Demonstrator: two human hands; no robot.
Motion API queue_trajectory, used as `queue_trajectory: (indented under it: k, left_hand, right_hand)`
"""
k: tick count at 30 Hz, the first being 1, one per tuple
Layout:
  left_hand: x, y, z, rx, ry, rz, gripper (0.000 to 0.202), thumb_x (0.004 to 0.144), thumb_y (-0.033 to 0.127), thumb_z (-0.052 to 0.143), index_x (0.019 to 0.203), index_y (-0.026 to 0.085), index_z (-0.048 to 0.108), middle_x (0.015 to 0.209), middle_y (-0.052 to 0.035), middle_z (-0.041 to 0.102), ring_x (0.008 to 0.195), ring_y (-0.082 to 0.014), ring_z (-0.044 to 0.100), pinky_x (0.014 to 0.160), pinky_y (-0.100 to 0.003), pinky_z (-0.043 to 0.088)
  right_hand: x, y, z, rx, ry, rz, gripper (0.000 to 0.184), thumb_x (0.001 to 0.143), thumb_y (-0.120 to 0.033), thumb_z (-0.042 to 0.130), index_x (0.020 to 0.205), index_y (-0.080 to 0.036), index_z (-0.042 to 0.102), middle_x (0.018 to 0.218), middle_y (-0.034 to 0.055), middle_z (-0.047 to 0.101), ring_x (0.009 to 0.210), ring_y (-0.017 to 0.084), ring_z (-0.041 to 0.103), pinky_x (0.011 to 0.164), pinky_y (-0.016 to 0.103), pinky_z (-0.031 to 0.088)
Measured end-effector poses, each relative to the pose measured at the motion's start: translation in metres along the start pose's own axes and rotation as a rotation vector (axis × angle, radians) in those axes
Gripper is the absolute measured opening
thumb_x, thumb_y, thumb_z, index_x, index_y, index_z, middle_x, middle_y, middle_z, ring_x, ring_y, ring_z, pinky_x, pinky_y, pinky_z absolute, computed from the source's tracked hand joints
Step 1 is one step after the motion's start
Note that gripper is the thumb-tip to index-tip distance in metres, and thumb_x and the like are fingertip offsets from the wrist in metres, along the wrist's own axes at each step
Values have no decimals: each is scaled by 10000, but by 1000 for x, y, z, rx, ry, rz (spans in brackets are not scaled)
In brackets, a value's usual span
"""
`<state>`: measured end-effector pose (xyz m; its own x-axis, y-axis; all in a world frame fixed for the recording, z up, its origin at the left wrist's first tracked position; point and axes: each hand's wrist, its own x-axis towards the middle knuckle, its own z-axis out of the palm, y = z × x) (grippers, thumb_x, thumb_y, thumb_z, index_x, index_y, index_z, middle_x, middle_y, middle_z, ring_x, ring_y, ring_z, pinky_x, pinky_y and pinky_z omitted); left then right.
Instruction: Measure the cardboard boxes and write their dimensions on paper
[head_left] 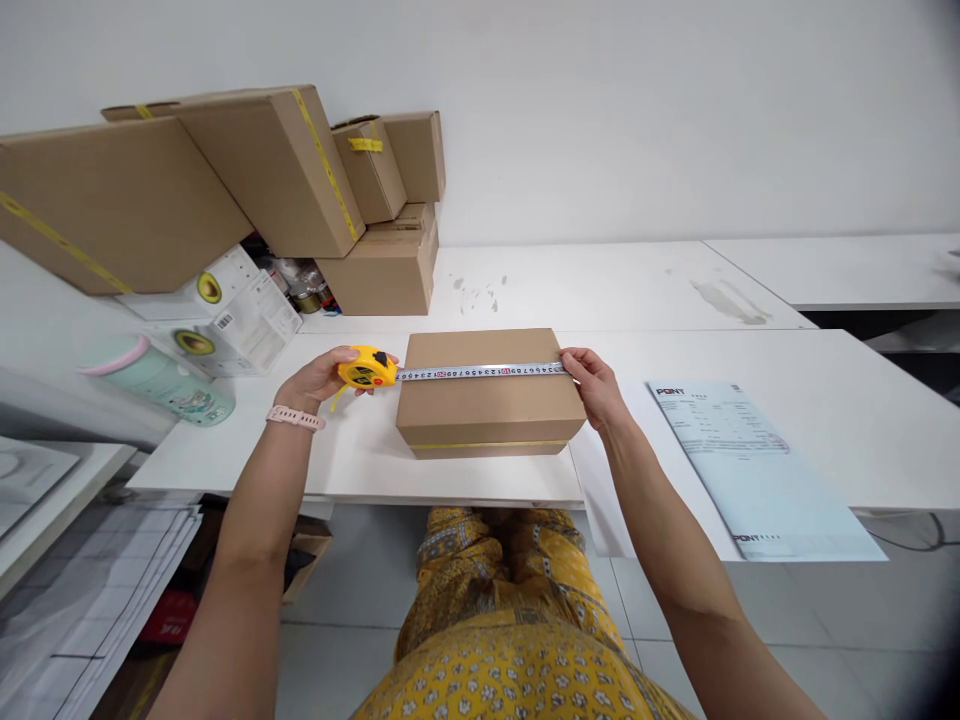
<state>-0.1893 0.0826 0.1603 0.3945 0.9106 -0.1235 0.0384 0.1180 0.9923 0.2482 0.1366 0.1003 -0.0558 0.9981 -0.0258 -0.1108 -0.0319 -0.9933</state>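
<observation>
A closed brown cardboard box (480, 412) sits on the white table in front of me, with a yellow stripe low along its near side. My left hand (324, 376) is closed around the yellow case of a tape measure (366, 370), just off the box's left edge. From the case the metal blade runs straight across the box top to the right edge. There my right hand (592, 380) pinches the blade's end, fingertips against the box's upper right edge. The exact end of the blade is hidden by the fingers.
Several cardboard boxes (382, 275) are stacked at the back left, beside white cartons with avocado pictures (244, 320). A pale green tumbler (169, 385) stands at the left. Printed papers (757, 460) lie at the right, overhanging the table's front edge.
</observation>
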Motion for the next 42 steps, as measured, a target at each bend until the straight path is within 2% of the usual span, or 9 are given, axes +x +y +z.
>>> queue_trajectory:
  k: [9, 13, 17, 20, 22, 26, 31, 35, 42]
  left_hand:
    - [2, 4, 1, 21, -32, -29, 547, 800, 434, 619, 1150, 28, 726, 1119, -226, 723, 743, -247, 668, 546, -287, 519]
    - [-1, 8, 6, 23, 6, 4, 537, 786, 414, 638, 1147, 27, 727, 1089, -227, 727, 708, -228, 664, 515, -269, 488]
    - [-19, 30, 22, 58, 41, 57, 582, 748, 380, 677, 1220, 40, 701, 1025, -198, 734, 723, -211, 649, 523, -238, 461]
    - [-42, 46, 54, 85, 35, 42, 686, 703, 343, 714, 1341, 99, 642, 1050, -160, 720, 778, -213, 645, 520, -214, 456]
    - [-58, 46, 89, 36, -42, -31, 758, 691, 339, 742, 1411, 159, 588, 1054, -132, 705, 779, -210, 645, 503, -212, 473]
    - [-78, 14, 178, -223, -132, -164, 691, 705, 357, 800, 1360, 244, 610, 1030, -112, 662, 781, -221, 670, 619, -327, 601]
    - [-65, -26, 266, -613, 181, -81, 505, 689, 445, 833, 1125, 255, 662, 1019, -102, 625, 777, -231, 682, 623, -370, 610]
    - [-36, -23, 296, -671, 366, -5, 453, 668, 505, 831, 977, 233, 641, 945, -69, 595, 742, -215, 662, 618, -380, 594]
    - [-5, -17, 298, -634, 419, 22, 415, 710, 520, 779, 952, 233, 603, 949, -46, 596, 749, -187, 654, 652, -370, 589]
  right_hand:
    - [-9, -39, -9, -535, -146, -96, 308, 861, -544, 626, 1019, -283, 668, 761, 8, 592, 677, 168, 542, 567, 295, 429]
    - [-7, -45, -5, -642, -122, -116, 176, 881, -415, 605, 938, -262, 671, 650, -6, 566, 595, 160, 517, 566, 308, 395]
    - [-5, -59, -7, -649, -145, -90, 185, 872, -398, 628, 794, -230, 626, 681, 19, 597, 590, 159, 521, 581, 332, 422]
    - [-3, -81, -12, -631, -220, -153, 271, 900, -443, 611, 747, -219, 606, 735, 38, 585, 617, 153, 504, 594, 338, 425]
    - [0, -96, -13, -638, -297, -209, 301, 915, -464, 604, 740, -219, 603, 765, 46, 581, 653, 159, 504, 624, 342, 428]
    - [17, -119, -1, -726, -566, -230, 341, 875, -496, 667, 685, -219, 608, 720, 39, 569, 661, 161, 476, 635, 330, 389]
    - [52, -114, 36, -786, -740, -294, 311, 812, -485, 703, 666, -216, 647, 664, 15, 550, 654, 152, 434, 625, 315, 344]
    - [78, -89, 63, -733, -694, -341, 244, 807, -423, 666, 711, -199, 663, 728, 24, 606, 701, 159, 487, 677, 322, 369]
    - [101, -51, 76, -613, -547, -340, 258, 775, -436, 650, 717, -185, 650, 739, 24, 626, 710, 160, 507, 677, 315, 390]
